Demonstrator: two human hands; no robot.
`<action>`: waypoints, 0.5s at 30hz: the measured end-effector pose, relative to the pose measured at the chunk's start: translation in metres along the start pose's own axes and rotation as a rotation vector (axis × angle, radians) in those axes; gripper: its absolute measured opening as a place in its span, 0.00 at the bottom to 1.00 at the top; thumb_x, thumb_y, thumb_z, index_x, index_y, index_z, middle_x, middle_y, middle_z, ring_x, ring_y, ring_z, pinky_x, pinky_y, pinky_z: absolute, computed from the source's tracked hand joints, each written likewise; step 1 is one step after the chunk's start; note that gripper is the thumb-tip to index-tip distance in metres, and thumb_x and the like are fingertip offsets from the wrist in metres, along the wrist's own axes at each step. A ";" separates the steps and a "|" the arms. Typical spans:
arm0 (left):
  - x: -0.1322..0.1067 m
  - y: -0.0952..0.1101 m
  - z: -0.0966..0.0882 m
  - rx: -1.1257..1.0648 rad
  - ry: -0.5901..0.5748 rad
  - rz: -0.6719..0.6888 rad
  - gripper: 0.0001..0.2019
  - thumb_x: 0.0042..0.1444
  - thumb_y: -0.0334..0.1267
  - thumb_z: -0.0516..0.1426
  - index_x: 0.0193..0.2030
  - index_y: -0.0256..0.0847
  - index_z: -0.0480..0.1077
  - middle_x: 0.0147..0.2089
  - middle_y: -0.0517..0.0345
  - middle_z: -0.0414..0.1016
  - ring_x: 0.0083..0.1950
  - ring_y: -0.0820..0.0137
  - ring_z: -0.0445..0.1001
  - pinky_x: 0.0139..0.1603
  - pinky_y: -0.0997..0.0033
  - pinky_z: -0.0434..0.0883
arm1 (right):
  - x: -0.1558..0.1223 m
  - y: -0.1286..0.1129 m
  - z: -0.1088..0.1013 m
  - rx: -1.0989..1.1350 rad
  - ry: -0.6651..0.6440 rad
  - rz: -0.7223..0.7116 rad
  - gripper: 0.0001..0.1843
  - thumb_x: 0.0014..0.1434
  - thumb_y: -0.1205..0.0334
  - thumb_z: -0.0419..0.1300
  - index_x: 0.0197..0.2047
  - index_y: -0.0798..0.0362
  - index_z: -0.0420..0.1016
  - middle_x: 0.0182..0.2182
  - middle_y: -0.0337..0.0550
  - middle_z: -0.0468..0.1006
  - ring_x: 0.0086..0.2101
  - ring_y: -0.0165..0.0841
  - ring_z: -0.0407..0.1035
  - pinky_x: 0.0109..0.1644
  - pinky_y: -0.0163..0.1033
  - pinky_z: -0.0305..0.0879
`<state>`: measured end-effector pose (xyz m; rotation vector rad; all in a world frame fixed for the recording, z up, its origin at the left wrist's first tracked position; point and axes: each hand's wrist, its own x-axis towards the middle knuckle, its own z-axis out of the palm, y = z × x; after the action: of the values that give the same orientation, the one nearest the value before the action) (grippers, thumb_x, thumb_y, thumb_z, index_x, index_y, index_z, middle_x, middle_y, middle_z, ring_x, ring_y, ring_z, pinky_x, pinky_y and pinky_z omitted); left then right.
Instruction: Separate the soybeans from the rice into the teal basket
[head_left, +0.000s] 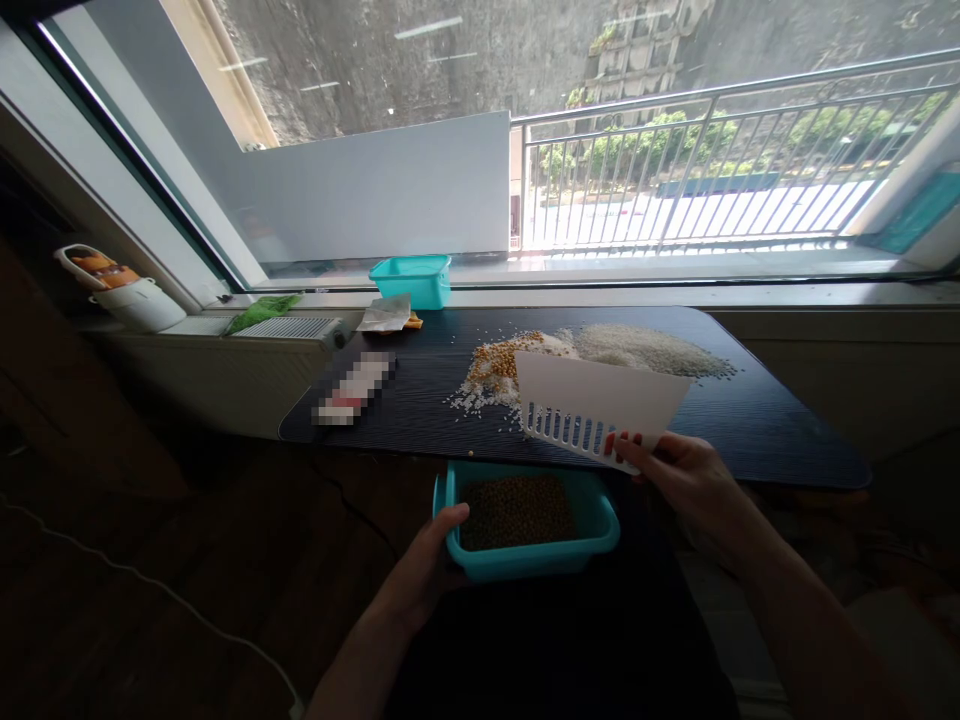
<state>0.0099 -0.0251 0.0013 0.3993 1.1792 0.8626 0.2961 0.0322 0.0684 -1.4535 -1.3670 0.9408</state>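
Below the table's front edge, my left hand (431, 555) grips the left side of a teal plastic bin (532, 562), thumb over its rim. Many small brown beans or grains (517, 510) lie inside the bin. My right hand (679, 475) pinches the lower right corner of a white slotted plastic sheet (600, 390), held tilted above the table. Behind the sheet, a pile of yellow soybean-like grains (499, 362) mixes with white rice. A wider heap of white rice (645, 348) spreads to the right. The sheet hides part of both piles.
The dark table (420, 400) stands against the window. A second teal bin (424, 282) is at its back edge, beside a crumpled paper packet (386, 315). A blurred flat object (356, 390) lies at left. A radiator (225, 360) and a white cable (172, 590) are further left.
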 end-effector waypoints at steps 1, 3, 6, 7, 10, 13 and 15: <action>-0.001 0.000 0.000 -0.002 0.002 0.000 0.28 0.56 0.49 0.59 0.61 0.37 0.65 0.61 0.43 0.72 0.57 0.51 0.73 0.50 0.54 0.76 | -0.001 0.000 -0.001 -0.005 -0.011 0.003 0.27 0.42 0.34 0.68 0.26 0.54 0.83 0.24 0.45 0.81 0.26 0.35 0.70 0.27 0.36 0.65; -0.001 0.000 0.001 -0.006 0.003 -0.003 0.30 0.56 0.48 0.59 0.62 0.37 0.64 0.60 0.42 0.73 0.56 0.51 0.74 0.50 0.54 0.76 | -0.003 0.000 -0.002 -0.008 -0.016 0.009 0.27 0.42 0.35 0.68 0.27 0.54 0.83 0.25 0.45 0.81 0.26 0.36 0.71 0.27 0.37 0.65; -0.002 0.000 0.001 -0.011 -0.004 0.001 0.31 0.56 0.48 0.59 0.64 0.36 0.62 0.60 0.42 0.73 0.56 0.52 0.74 0.50 0.54 0.75 | -0.005 -0.002 -0.004 0.009 0.002 0.009 0.27 0.42 0.36 0.69 0.27 0.54 0.84 0.26 0.45 0.81 0.27 0.37 0.71 0.28 0.37 0.66; -0.001 0.000 0.001 -0.011 -0.006 0.002 0.31 0.56 0.48 0.59 0.64 0.37 0.62 0.60 0.42 0.73 0.57 0.52 0.74 0.50 0.55 0.76 | -0.006 -0.002 -0.004 0.019 0.003 0.009 0.27 0.42 0.36 0.69 0.28 0.54 0.84 0.25 0.45 0.81 0.26 0.37 0.71 0.28 0.37 0.67; 0.000 -0.001 0.000 -0.006 -0.020 -0.003 0.30 0.56 0.49 0.59 0.62 0.37 0.63 0.60 0.42 0.73 0.56 0.52 0.74 0.49 0.55 0.76 | -0.007 -0.004 -0.002 0.038 -0.021 0.014 0.26 0.42 0.37 0.69 0.27 0.54 0.84 0.25 0.45 0.81 0.26 0.36 0.72 0.28 0.37 0.67; 0.002 -0.001 -0.002 0.002 -0.026 -0.008 0.29 0.56 0.49 0.59 0.61 0.36 0.64 0.59 0.42 0.74 0.56 0.51 0.74 0.49 0.54 0.76 | -0.011 -0.005 0.004 0.033 -0.070 -0.004 0.26 0.42 0.36 0.69 0.26 0.54 0.84 0.26 0.46 0.82 0.27 0.38 0.73 0.29 0.37 0.69; 0.003 -0.002 -0.003 0.000 -0.030 -0.007 0.29 0.56 0.49 0.59 0.61 0.36 0.64 0.58 0.42 0.74 0.55 0.52 0.74 0.50 0.55 0.76 | -0.014 -0.005 0.010 0.029 -0.131 -0.027 0.27 0.42 0.35 0.68 0.26 0.54 0.84 0.26 0.46 0.82 0.28 0.39 0.74 0.30 0.39 0.71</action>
<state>0.0082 -0.0240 -0.0029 0.4063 1.1525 0.8486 0.2838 0.0192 0.0699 -1.3689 -1.4586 1.0497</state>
